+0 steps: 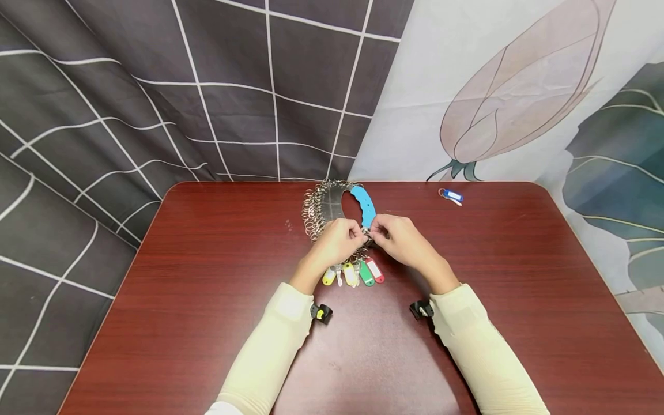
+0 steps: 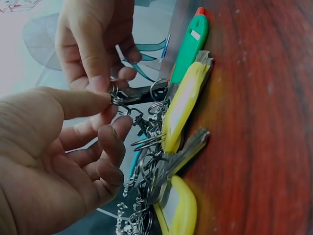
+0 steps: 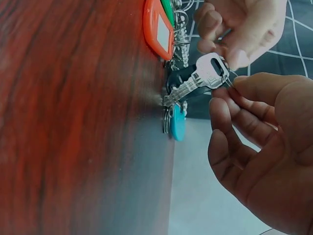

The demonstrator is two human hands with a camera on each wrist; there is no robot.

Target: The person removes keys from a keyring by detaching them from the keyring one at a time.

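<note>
A flat metal key holder [image 1: 332, 206] with a blue handle [image 1: 366, 206] and many small rings round its edge lies at the table's far side. Over its near end, my left hand [image 1: 338, 239] and right hand [image 1: 402, 239] meet, thumb and fingers pinching a small key ring [image 3: 229, 78] from either side. A silver key [image 3: 209, 72] hangs from that ring. Fingertips partly cover the ring. Below the hands, yellow tags [image 2: 185, 105], a green tag [image 1: 366, 274] and a red tag [image 1: 375, 270] with keys hang from the holder.
On the dark red wooden table [image 1: 218, 328], a blue key tag [image 1: 453, 195] with a key and ring lies at the far right. Behind the table hang a dark grid-patterned cloth [image 1: 228, 109] and a pale cloth with a flower print [image 1: 415, 109].
</note>
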